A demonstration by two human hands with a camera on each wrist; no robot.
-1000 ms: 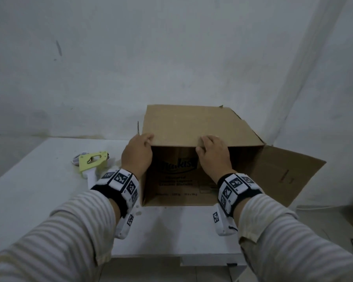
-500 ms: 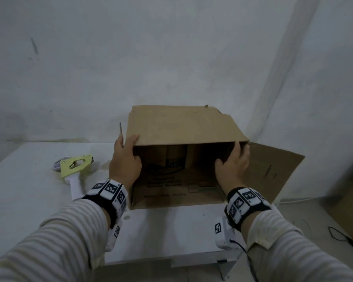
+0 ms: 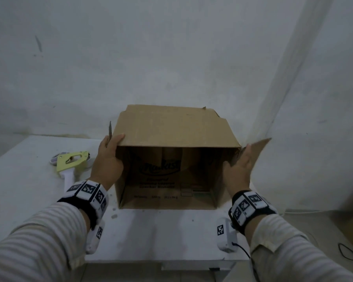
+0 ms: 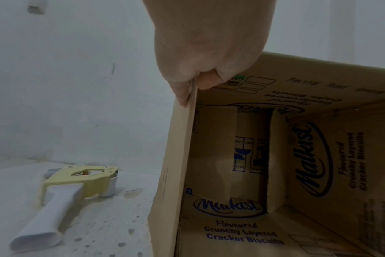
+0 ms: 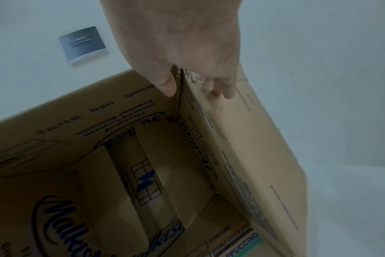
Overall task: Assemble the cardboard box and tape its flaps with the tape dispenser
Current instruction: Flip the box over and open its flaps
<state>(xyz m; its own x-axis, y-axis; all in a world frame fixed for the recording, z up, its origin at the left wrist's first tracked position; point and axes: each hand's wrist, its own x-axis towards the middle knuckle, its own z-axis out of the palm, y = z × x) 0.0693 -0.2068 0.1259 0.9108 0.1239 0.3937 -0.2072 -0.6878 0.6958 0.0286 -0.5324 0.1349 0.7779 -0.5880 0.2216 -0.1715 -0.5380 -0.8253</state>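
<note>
Left of the left hand [image 3: 108, 159], the yellow tape dispenser [image 3: 69, 163] lies on the white table [image 3: 25, 180], apart from it; that hand pinches the left wall edge of the cardboard box [image 3: 171, 129], thumb inside; between both hands the box lies on its side, open mouth toward the person; the right hand [image 3: 237, 169], fingers straight, presses the right flap [image 3: 257, 145].
</note>
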